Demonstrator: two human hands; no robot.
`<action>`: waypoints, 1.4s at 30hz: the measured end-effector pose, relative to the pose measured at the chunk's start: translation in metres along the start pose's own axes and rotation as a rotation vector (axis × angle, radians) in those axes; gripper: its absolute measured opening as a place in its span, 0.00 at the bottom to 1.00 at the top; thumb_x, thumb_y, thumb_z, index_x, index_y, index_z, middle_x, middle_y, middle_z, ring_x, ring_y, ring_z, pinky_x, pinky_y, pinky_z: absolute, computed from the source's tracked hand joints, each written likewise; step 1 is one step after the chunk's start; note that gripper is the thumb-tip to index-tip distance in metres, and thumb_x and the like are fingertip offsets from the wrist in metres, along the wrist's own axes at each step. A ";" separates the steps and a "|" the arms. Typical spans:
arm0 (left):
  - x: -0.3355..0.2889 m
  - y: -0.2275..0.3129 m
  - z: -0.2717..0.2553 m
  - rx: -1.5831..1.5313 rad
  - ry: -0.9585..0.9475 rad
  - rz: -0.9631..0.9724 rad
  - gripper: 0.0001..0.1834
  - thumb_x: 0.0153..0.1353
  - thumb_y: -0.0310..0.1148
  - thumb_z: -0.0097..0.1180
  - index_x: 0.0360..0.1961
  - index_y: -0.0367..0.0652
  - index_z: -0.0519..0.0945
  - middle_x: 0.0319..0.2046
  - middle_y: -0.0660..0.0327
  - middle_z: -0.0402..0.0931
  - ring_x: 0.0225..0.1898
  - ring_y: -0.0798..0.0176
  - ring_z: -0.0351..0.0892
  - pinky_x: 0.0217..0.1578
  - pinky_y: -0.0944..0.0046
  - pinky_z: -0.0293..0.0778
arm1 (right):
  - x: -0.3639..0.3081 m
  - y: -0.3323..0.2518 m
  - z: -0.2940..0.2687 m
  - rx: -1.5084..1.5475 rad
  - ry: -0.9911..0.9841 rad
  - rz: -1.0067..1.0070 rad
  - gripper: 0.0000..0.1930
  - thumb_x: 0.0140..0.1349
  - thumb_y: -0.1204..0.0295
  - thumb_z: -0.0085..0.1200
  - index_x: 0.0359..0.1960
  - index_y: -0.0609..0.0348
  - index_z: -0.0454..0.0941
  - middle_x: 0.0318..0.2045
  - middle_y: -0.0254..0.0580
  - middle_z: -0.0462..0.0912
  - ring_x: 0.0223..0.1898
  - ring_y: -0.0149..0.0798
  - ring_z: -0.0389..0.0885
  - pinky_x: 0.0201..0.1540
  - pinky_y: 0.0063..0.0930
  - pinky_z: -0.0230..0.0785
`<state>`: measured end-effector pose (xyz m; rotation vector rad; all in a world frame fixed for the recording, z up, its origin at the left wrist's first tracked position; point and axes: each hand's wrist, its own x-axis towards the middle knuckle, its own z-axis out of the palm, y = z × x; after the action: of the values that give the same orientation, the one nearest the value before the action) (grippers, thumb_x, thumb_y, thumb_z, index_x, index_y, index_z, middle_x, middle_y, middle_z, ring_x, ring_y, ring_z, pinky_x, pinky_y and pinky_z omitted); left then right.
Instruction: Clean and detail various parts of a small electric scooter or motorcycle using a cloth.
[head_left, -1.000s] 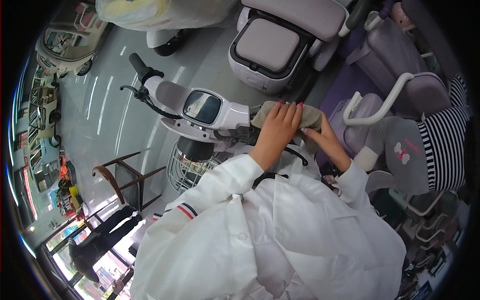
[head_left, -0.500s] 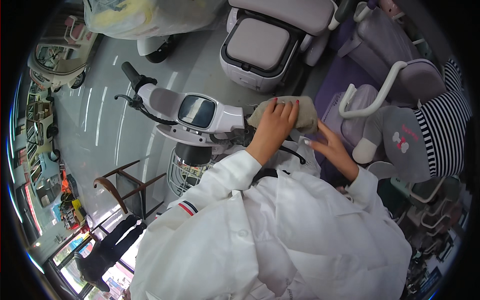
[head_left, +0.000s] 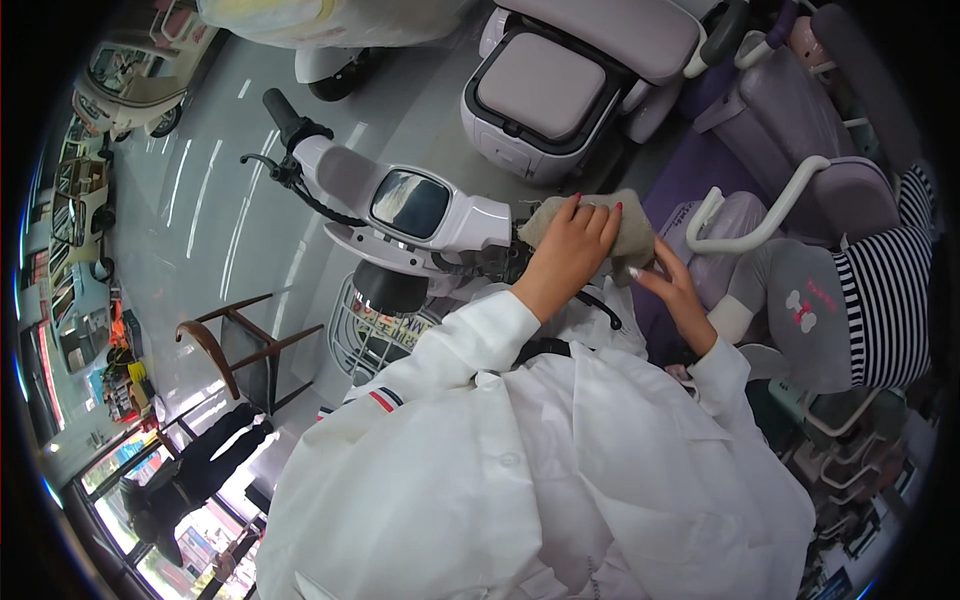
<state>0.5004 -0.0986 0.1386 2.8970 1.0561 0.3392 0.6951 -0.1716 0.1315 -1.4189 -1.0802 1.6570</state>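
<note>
My left hand point(head_left: 568, 252) lies bent over a grey-beige cloth point(head_left: 635, 228), its fingers closed on it. The cloth wraps over the right end of a pale lilac scooter's handlebar point(head_left: 470, 215), hiding the grip beneath. At the cloth's right edge is my right hand point(head_left: 682, 302), thumb and fingers apart, the fingertips at or touching the cloth. Below the cloth a black brake lever point(head_left: 602, 308) sticks out. The scooter's dark display point(head_left: 410, 204) sits left of my hands, and its bare left grip point(head_left: 284, 112) is farther off.
A lilac scooter seat point(head_left: 542, 85) stands ahead. Right of me are a white curved armrest point(head_left: 765, 222) and a striped cushion point(head_left: 888, 325). A wire basket point(head_left: 345, 335) is below the handlebar; a wooden chair point(head_left: 262, 345) and a person in dark clothes point(head_left: 190, 480) are at left.
The view has shifted slightly, so the scooter and hands appear a little farther right. My left hand remains on the cloth, and my right hand stays at its edge.
</note>
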 end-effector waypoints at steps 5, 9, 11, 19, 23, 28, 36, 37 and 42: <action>-0.003 -0.033 -0.022 -0.347 -0.011 0.104 0.27 0.52 0.28 0.51 0.56 0.41 0.69 0.46 0.57 0.76 0.47 0.57 0.75 0.57 0.57 0.65 | 0.015 -0.017 0.009 -0.725 0.200 -0.396 0.37 0.55 0.63 0.58 0.64 0.62 0.57 0.65 0.50 0.57 0.66 0.47 0.56 0.64 0.35 0.51; -0.004 -0.074 -0.082 -0.382 0.136 -0.070 0.29 0.49 0.19 0.49 0.56 0.47 0.70 0.48 0.57 0.76 0.50 0.51 0.73 0.57 0.53 0.65 | 0.029 -0.065 0.031 -1.072 0.190 -0.640 0.36 0.52 0.60 0.60 0.62 0.58 0.62 0.62 0.47 0.62 0.64 0.46 0.60 0.63 0.39 0.53; -0.008 -0.083 -0.110 -0.365 0.240 -0.076 0.32 0.47 0.16 0.49 0.57 0.47 0.69 0.50 0.58 0.74 0.52 0.49 0.71 0.58 0.53 0.64 | 0.040 -0.078 0.049 -1.096 0.139 -0.757 0.32 0.52 0.62 0.60 0.59 0.56 0.65 0.58 0.42 0.69 0.60 0.43 0.65 0.62 0.42 0.55; -0.104 -0.054 -0.134 -0.430 0.082 -0.136 0.35 0.44 0.20 0.54 0.59 0.42 0.67 0.59 0.54 0.66 0.58 0.53 0.66 0.60 0.51 0.61 | 0.016 -0.085 0.056 -0.799 0.033 -0.995 0.11 0.53 0.70 0.56 0.38 0.60 0.77 0.42 0.41 0.81 0.46 0.47 0.77 0.52 0.39 0.66; -0.130 -0.026 -0.114 -0.502 -0.069 -0.125 0.35 0.45 0.25 0.57 0.60 0.40 0.65 0.64 0.54 0.57 0.63 0.52 0.60 0.62 0.52 0.58 | -0.017 -0.065 0.060 -0.830 -0.235 -0.793 0.11 0.52 0.69 0.57 0.37 0.61 0.76 0.43 0.43 0.79 0.45 0.48 0.77 0.50 0.37 0.68; -0.107 -0.023 -0.058 -0.290 0.004 -0.030 0.30 0.49 0.27 0.54 0.57 0.40 0.68 0.61 0.56 0.60 0.63 0.54 0.60 0.59 0.54 0.63 | -0.016 -0.023 0.097 -0.875 0.046 -0.616 0.17 0.53 0.68 0.58 0.44 0.59 0.70 0.41 0.43 0.78 0.42 0.51 0.77 0.45 0.39 0.70; -0.090 0.004 -0.029 -0.021 0.104 -0.011 0.25 0.49 0.29 0.50 0.52 0.40 0.73 0.50 0.55 0.69 0.55 0.47 0.67 0.55 0.54 0.66 | -0.011 0.005 0.074 -1.042 0.032 -0.500 0.18 0.58 0.66 0.55 0.46 0.61 0.67 0.33 0.45 0.79 0.34 0.49 0.79 0.33 0.38 0.71; -0.088 0.013 -0.030 0.061 0.117 -0.024 0.25 0.49 0.30 0.50 0.52 0.39 0.73 0.49 0.54 0.70 0.54 0.44 0.67 0.55 0.53 0.66 | -0.016 0.005 0.065 -1.042 0.033 -0.503 0.18 0.58 0.66 0.55 0.46 0.61 0.67 0.33 0.45 0.79 0.34 0.49 0.79 0.33 0.38 0.71; -0.077 0.042 -0.027 0.310 -0.076 -0.103 0.25 0.52 0.32 0.48 0.53 0.37 0.73 0.49 0.50 0.70 0.56 0.32 0.62 0.56 0.46 0.63 | -0.032 -0.001 0.053 -1.070 -0.043 -0.358 0.15 0.60 0.66 0.52 0.43 0.61 0.67 0.32 0.47 0.78 0.33 0.50 0.79 0.32 0.40 0.71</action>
<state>0.4638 -0.1807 0.1547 3.0702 1.3485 0.0644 0.6479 -0.2079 0.1479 -1.6226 -2.2719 0.8227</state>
